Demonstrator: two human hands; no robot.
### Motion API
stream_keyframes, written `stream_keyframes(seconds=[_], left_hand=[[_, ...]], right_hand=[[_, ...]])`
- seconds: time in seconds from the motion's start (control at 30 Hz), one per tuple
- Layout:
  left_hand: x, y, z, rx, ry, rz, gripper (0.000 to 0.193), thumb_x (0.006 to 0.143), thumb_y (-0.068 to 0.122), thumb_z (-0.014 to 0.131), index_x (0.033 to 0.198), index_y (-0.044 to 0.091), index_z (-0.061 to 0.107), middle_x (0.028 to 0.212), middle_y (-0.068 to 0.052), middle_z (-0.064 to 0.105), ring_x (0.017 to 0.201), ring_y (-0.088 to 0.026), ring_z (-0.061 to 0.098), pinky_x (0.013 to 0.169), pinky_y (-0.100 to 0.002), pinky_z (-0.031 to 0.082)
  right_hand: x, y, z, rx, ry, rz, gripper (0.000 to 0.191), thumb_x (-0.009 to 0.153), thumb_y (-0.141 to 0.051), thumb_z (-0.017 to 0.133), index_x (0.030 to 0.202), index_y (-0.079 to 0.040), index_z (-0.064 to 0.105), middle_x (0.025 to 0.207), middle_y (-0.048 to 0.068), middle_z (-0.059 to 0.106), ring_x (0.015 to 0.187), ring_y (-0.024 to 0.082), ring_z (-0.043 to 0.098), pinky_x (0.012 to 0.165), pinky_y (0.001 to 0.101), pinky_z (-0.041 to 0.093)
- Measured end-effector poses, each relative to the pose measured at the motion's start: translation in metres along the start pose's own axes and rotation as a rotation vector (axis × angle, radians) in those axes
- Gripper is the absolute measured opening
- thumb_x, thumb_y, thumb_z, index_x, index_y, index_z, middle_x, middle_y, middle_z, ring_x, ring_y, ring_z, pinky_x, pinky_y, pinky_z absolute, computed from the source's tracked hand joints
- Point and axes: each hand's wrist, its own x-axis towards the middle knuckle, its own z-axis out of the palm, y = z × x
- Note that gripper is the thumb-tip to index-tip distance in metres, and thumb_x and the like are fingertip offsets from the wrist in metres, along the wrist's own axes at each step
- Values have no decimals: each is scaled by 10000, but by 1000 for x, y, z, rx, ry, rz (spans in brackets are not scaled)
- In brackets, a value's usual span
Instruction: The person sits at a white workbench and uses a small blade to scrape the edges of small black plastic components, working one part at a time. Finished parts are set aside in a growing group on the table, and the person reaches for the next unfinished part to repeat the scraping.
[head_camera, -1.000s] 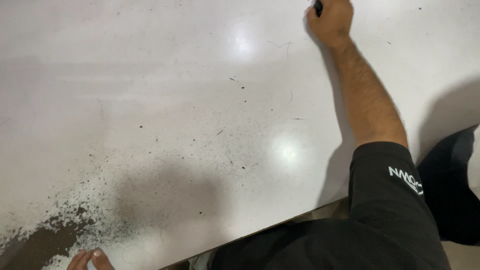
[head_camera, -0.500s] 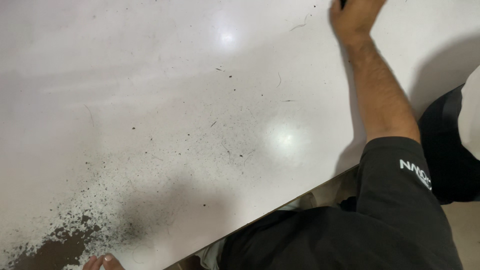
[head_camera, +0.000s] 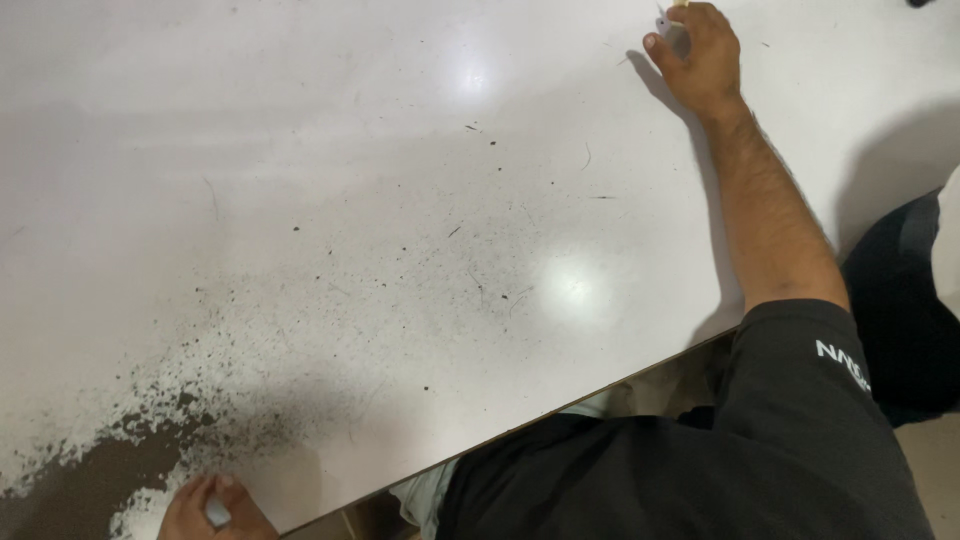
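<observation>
- The small pale object (head_camera: 664, 20) sits at the far edge of the tabletop (head_camera: 350, 180), pinched in the fingers of the right hand (head_camera: 700, 60); it is too small and too hidden to tell what it is.
- The right arm stretches straight out across the tabletop, the black sleeve (head_camera: 800, 400) ending above the elbow, the hand curled round the object with the thumb pointing left.
- The left hand (head_camera: 210, 510) shows only at the bottom edge, fingers folded round a small white thing (head_camera: 217, 513).
- Just beside that hand lies a dark brown patch of powder (head_camera: 70, 480), thinning into scattered specks across the white tabletop.
</observation>
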Motion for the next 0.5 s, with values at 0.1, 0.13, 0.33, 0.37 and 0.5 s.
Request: stream_keyframes(seconds=[0.1,0.13,0.33,0.37,0.5], left_hand=[[-14,18,-16,2,214,140,376,1161,290,579,1122,-67,690,1196,-254,690,1124,-368,606,1008,-502,480],[-13,24,-19,-69,235,95,370,1151,312,610,1105,-42,707,1180,-227,703,1112,-372,626,1019,-515,500],[1,38,-32,-219,441,120,215,1079,232,710,1055,18,719,1188,-145,722,1160,-351,666,1050,-494,512],[1,36,-33,-230,453,130,191,1063,208,718,1062,17,719,1194,-144,720,1160,-348,660,1054,-486,507],[3,34,-40,-240,446,72,173,970,203,759,1020,41,724,1183,-117,717,1138,-333,630,1022,-478,464]], right_hand=[[1,-18,9,105,-78,-28,435,1100,-232,702,1398,63,587,1367,213,643,1236,373,634,1020,457,524],[3,-27,14,147,-105,-46,469,1110,-238,670,1434,84,562,1414,224,628,1281,381,616,1050,467,510],[1,-118,70,178,-221,-128,550,1138,-348,721,1431,81,540,1356,247,570,1242,411,523,1042,534,433],[-4,-138,80,200,-261,-133,560,1134,-358,709,1444,73,530,1380,252,557,1264,414,515,1063,538,430],[-32,-234,115,229,-409,-216,693,1148,-421,694,1559,79,447,1553,363,387,1430,520,331,1155,590,288]])
